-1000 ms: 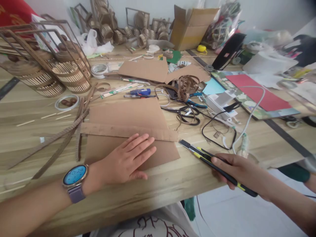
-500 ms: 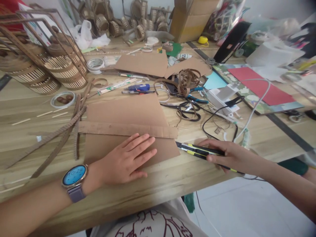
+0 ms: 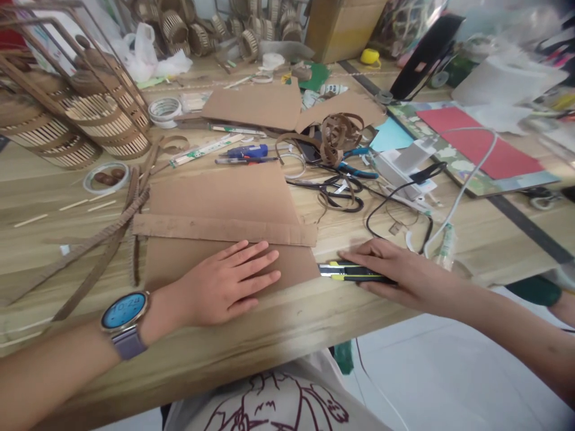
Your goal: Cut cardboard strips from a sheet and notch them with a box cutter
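My left hand (image 3: 229,278) lies flat with fingers spread on a brown cardboard sheet (image 3: 224,188), its fingertips just below a cardboard strip (image 3: 224,229) that runs across the sheet. To the right, my right hand (image 3: 390,272) rests over a black and yellow utility knife (image 3: 350,271), fingers closed about its body. The knife lies low at the tabletop, with its tip beside the sheet's right corner. Part of its handle is hidden under my palm.
Brown paper strips (image 3: 119,239) lie left of the sheet. Black-handled scissors (image 3: 345,191), a blue screwdriver (image 3: 249,151) and a white adapter (image 3: 404,170) sit beyond it. Woven stick baskets (image 3: 108,123) stand at the back left. The table's front edge is near me.
My right hand has turned the knife flatter and lowered it to the table, its fingers now over the top. My left hand stays on the cardboard. The view has shifted slightly.
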### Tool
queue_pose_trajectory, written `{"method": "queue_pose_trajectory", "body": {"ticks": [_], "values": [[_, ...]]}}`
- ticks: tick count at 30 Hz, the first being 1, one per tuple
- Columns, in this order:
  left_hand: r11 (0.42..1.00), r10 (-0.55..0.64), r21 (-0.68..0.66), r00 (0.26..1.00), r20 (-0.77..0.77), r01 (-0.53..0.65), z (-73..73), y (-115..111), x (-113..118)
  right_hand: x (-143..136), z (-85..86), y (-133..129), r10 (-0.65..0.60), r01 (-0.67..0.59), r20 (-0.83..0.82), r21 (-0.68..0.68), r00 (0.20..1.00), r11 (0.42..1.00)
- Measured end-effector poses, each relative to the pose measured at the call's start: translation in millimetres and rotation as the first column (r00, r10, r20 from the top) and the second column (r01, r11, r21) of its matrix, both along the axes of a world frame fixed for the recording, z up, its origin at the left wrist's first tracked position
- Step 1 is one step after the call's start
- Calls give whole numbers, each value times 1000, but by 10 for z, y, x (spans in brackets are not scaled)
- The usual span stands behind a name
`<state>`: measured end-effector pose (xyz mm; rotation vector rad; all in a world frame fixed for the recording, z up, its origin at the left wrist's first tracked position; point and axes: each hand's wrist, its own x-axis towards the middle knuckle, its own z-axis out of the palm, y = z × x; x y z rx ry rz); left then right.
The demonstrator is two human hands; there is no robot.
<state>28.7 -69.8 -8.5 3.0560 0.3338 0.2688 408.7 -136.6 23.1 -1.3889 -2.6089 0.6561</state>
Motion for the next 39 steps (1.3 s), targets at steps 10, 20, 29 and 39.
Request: {"method": "queue_pose_trajectory", "body": {"ticks": [10,20,29,39], "values": [[1000,-7,-26,1000,1,7,3,8,8,-79,-195,-310,-58,36,82,246,995,969],[1000,2,-25,1000,5,-2,-4,-9,12,-135,-281,-516,-174,144,86,282,981,949],[998,70,6,998,-2,-70,-22,17,72,-265,-257,-458,-229,165,127,385,965,908],[996,80,-30,997,-6,-80,-16,25,101,-373,-213,-557,-278,217,134,352,951,910]]}}
